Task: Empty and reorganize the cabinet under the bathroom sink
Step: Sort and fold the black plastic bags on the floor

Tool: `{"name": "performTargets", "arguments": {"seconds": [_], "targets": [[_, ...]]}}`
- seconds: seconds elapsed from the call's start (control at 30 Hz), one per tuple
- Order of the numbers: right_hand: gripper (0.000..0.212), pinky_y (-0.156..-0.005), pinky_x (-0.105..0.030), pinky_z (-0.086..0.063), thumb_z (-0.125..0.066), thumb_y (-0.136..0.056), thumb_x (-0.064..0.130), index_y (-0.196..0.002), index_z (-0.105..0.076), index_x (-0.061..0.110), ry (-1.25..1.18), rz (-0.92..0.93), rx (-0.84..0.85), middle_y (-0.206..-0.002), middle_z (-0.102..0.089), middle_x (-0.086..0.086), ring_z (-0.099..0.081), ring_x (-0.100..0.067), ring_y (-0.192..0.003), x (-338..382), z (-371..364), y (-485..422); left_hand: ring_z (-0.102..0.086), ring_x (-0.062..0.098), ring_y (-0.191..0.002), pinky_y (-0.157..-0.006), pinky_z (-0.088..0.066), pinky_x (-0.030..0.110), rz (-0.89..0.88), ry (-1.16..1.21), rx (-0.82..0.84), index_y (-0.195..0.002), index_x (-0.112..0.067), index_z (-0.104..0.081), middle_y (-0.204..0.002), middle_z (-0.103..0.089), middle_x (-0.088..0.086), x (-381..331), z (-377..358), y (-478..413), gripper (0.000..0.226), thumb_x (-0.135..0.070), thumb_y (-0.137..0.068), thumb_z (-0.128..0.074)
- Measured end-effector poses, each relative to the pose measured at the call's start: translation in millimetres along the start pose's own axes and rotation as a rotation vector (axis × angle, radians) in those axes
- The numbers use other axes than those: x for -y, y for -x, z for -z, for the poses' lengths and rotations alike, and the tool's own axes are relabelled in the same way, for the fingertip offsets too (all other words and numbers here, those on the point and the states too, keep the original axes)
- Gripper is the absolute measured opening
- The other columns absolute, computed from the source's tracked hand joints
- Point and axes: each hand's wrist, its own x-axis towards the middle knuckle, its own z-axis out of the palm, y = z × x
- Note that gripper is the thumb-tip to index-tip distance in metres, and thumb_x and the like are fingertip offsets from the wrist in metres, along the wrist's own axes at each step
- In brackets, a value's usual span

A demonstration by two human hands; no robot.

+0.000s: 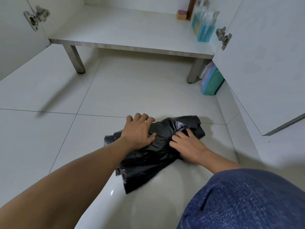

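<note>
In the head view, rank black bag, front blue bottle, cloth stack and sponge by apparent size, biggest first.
1. black bag, though nearest the camera.
2. cloth stack and front blue bottle look alike; unranked.
3. sponge.

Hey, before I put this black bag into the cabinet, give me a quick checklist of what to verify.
1. Cabinet doors open: ok, the left door and right door both stand wide.
2. Room on the cabinet floor: ok, its left and middle are bare; blue bottles stand at the right.
3. Black bag folded flat: not ok, it lies crumpled on the floor tiles.
4. Hands on the bag: ok, left hand and right hand both touch it.
5. Bag empty inside: cannot tell.
</note>
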Motion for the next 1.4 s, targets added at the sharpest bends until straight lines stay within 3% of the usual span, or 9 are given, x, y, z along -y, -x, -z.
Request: {"name": "performTargets", "arguments": {"seconds": [0.17, 0.3, 0.37, 0.47, 0.7, 0.93, 1.13, 1.27, 1.4], "targets": [[0.057, -0.110, -0.071, 0.002, -0.058, -0.092, 0.018, -0.146, -0.041, 0.028, -0.047, -0.342, 0.054, -0.158, -0.026, -0.001, -0.008, -0.033, -0.151, -24.9, 2.0, -24.1, -0.063, 0.024, -0.100, -0.083, -0.051, 0.036, 0.436, 0.435, 0.230, -0.096, -0.023, -0.064, -0.107, -0.065, 0.000, 3.1, -0.8, -4.4, 0.047, -0.066, -0.077, -0.060], [0.053, -0.104, -0.055, -0.037, -0.049, -0.096, 0.041, -0.145, -0.038, 0.024, -0.604, -0.861, -0.138, -0.145, -0.033, -0.008, -0.036, -0.034, -0.134, -2.3, 10.5, -28.0, -0.060, 0.024, -0.103, -0.085, -0.053, 0.038, 0.682, 0.713, 0.255, -0.111, -0.015, -0.055, -0.110, -0.062, 0.001, -0.6, -5.5, -3.9, 0.081, -0.072, -0.058, -0.078], [0.079, -0.105, -0.050, -0.041, -0.043, -0.088, 0.071, -0.147, -0.036, 0.019, -0.985, -1.043, 0.008, -0.144, -0.036, -0.010, -0.044, -0.035, -0.130, 8.5, 6.9, -31.9, -0.057, 0.026, -0.111, -0.085, -0.053, 0.038, 0.797, 0.849, 0.304, -0.126, -0.010, -0.047, -0.122, -0.056, 0.003, -2.9, -5.7, -3.9, 0.104, -0.071, -0.051, -0.084], [0.112, -0.103, -0.044, -0.046, -0.051, -0.057, 0.094, -0.143, -0.046, 0.023, -1.427, -1.136, 0.100, -0.139, -0.052, -0.002, -0.056, -0.028, -0.122, 24.6, 3.7, -34.3, -0.061, 0.024, -0.095, -0.064, -0.050, 0.030, 0.913, 1.041, 0.391, -0.122, -0.006, -0.053, -0.112, -0.061, 0.005, -9.5, -5.8, -2.8, 0.098, -0.064, -0.051, -0.089], [0.042, -0.076, -0.033, -0.057, -0.071, -0.085, 0.041, -0.121, -0.062, 0.021, -1.958, -1.061, -0.125, -0.105, -0.075, -0.002, -0.071, -0.022, -0.095, 32.2, 11.1, -41.1, -0.068, 0.028, -0.102, -0.096, -0.053, 0.043, 1.023, 1.527, 0.537, -0.116, -0.017, -0.067, -0.111, -0.072, 0.007, -7.9, -11.5, 0.6, 0.082, -0.064, -0.052, -0.087], [0.032, -0.087, -0.041, -0.057, -0.063, -0.085, 0.028, -0.115, -0.065, 0.016, -2.057, -0.824, -0.284, -0.104, -0.075, -0.007, -0.071, -0.026, -0.099, 8.1, 64.4, -77.4, -0.070, 0.027, -0.107, -0.100, -0.052, 0.040, 0.833, 1.731, 0.414, -0.119, -0.011, -0.070, -0.112, -0.074, 0.011, 2.8, 50.0, -15.4, 0.056, -0.049, -0.079, -0.076], [0.011, -0.069, -0.025, -0.049, -0.057, -0.083, 0.024, -0.092, -0.060, 0.021, -2.004, -0.481, -0.312, -0.070, -0.066, 0.005, -0.064, -0.013, -0.074, -50.4, 188.1, -128.6, -0.073, 0.025, -0.089, -0.080, -0.060, 0.037, 0.671, 1.606, 0.166, -0.109, -0.009, -0.071, -0.104, -0.076, 0.012, 47.0, 187.6, -82.7, 0.039, -0.038, -0.084, -0.076], [0.043, -0.088, -0.041, -0.047, -0.067, -0.069, 0.031, -0.111, -0.063, 0.026, -1.847, -0.338, -0.352, -0.095, -0.074, 0.005, -0.066, -0.021, -0.097, -72.6, 274.6, -174.6, -0.073, 0.023, -0.082, -0.072, -0.062, 0.035, 0.602, 1.574, 0.005, -0.102, -0.011, -0.071, -0.101, -0.076, 0.011, 95.6, 273.7, -105.9, 0.029, -0.034, -0.087, -0.074], [0.033, -0.098, -0.045, -0.052, -0.067, -0.081, 0.013, -0.114, -0.066, 0.018, -1.811, -0.254, -0.475, -0.105, -0.075, -0.005, -0.070, -0.023, -0.100, -73.3, 326.1, -231.3, -0.072, 0.025, -0.098, -0.091, -0.057, 0.036, 0.541, 1.562, -0.076, -0.104, -0.011, -0.072, -0.110, -0.075, 0.010, 144.7, 313.7, -114.4, 0.031, -0.037, -0.088, -0.071]]}}
